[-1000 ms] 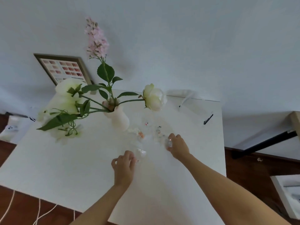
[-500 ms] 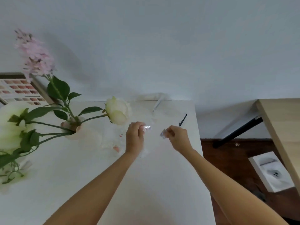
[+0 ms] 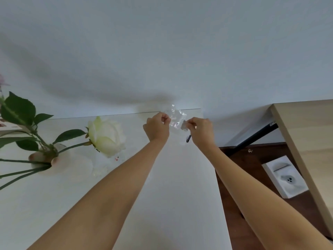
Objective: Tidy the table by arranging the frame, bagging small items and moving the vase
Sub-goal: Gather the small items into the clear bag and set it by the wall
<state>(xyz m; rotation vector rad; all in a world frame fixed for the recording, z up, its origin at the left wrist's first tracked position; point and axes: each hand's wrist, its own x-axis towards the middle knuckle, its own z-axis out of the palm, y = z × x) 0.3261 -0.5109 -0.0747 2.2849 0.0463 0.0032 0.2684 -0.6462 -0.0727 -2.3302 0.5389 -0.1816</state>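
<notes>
A clear crinkled plastic bag (image 3: 175, 117) is held up over the far right corner of the white table (image 3: 173, 195). My left hand (image 3: 157, 128) pinches its left edge and my right hand (image 3: 201, 131) pinches its right edge along with a small clear item. A white vase (image 3: 59, 162) with a white rose (image 3: 105, 136) and green leaves stands at the left. Several small clear and red items (image 3: 108, 163) lie beside the vase. The frame shows only as a sliver at the far left edge (image 3: 7, 126).
A black pen (image 3: 188, 138) lies on the table under my right hand. A light wooden table (image 3: 306, 141) with a black leg stands to the right. A white box (image 3: 285, 175) sits on the dark wooden floor between the tables.
Both hands rose from the small items near the vase and moved to the far right corner, now holding the clear bag between them. The view swung right, so vase and frame slid left.
</notes>
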